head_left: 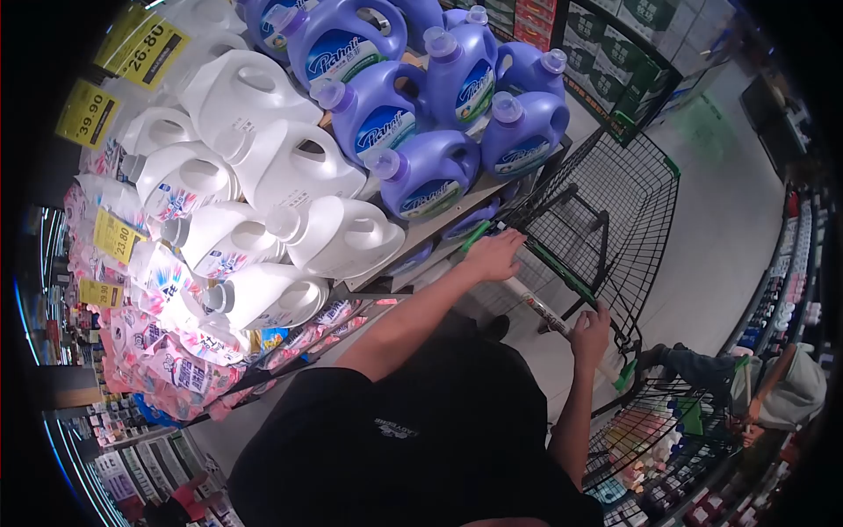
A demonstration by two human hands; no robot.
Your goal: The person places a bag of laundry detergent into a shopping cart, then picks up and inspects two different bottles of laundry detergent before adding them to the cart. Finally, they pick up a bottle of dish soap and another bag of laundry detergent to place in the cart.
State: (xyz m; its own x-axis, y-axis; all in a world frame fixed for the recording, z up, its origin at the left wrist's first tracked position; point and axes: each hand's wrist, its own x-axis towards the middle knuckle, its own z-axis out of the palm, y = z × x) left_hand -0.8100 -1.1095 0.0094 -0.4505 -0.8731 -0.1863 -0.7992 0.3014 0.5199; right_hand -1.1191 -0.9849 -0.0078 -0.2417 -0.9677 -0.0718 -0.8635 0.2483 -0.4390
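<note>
My left hand [493, 256] lies over the shopping cart handle [532, 301] near its green left end, with the fingers wrapped over the bar. Farther right on the same bar, my right hand [590, 335] grips it with curled fingers. Ahead of both hands is the black wire basket of the shopping cart [645, 206]. Close beside my left hand, purple detergent bottles [430, 176] stand on a display. White detergent bottles [344, 235] are stacked nearer to me.
Yellow price tags [88, 114] hang along the display's left side, above pink bags [162, 360]. At the right, another person [781, 386] is beside a second cart [606, 439] holding goods. Stocked shelves [786, 255] line the far right. Green cartons [606, 57] stand beyond my cart.
</note>
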